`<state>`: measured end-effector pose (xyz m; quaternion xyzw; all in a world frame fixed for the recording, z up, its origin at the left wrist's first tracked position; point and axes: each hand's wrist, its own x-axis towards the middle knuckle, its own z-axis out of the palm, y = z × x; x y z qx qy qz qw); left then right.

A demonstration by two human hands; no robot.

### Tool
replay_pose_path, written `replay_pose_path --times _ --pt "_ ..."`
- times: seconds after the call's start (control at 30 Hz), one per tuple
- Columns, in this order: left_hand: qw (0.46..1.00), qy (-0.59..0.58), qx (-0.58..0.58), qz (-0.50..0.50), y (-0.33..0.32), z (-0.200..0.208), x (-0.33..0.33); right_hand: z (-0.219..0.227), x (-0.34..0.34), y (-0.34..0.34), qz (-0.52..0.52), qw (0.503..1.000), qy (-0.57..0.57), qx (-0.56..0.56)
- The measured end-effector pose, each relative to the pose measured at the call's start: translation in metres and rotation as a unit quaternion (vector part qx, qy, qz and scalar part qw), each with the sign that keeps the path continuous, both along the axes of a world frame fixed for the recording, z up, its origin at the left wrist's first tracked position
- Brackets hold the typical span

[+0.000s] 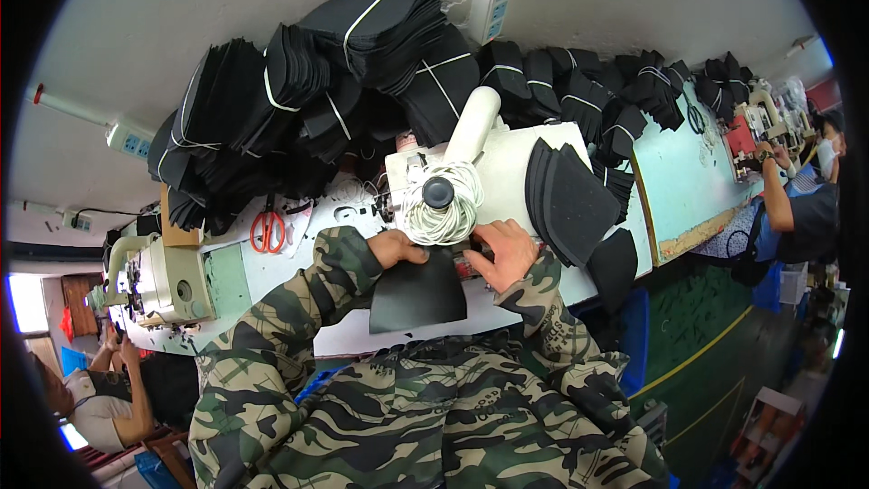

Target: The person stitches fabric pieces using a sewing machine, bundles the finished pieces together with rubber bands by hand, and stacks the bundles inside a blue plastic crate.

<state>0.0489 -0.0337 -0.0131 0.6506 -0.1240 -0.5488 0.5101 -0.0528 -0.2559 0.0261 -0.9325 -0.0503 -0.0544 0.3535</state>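
A black curved panel (418, 297) lies at the front of a white sewing machine (552, 140), its lower edge toward me. My left hand (395, 248) is closed on the panel's upper left edge, thumb on top. To the right of the panel, my right hand (507, 252) rests with thumb and fingers apart, and nothing shows in its grip. Coiled white cord (457, 210) with a dark round knob (438, 192) sits on the machine head just above both hands. This cord hides the needle area and the panel's far end.
Strapped bundles of black panels (376, 27) are piled along the wall. Loose black panels (566, 204) lie on the right of the machine, one overhanging the edge. Orange-handled scissors (267, 231) lie at left. Another sewing machine (167, 281) stands farther left. Co-workers sit at both sides.
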Motion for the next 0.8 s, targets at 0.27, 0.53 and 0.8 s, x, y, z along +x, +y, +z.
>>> replay_pose_path --times 0.27,0.53,0.8 --pt "0.991 -0.124 0.044 0.004 -0.021 0.052 -0.006 0.012 0.001 0.007 0.015 0.990 0.032 -0.133" --pt "0.994 -0.008 0.083 -0.076 -0.018 0.064 0.011 0.017 -0.054 -0.003 -0.070 0.994 0.045 0.068" --pt "0.736 -0.498 0.395 -0.233 0.074 -0.044 -0.028 0.095 -0.050 -0.062 -0.248 0.937 -0.230 -0.088"
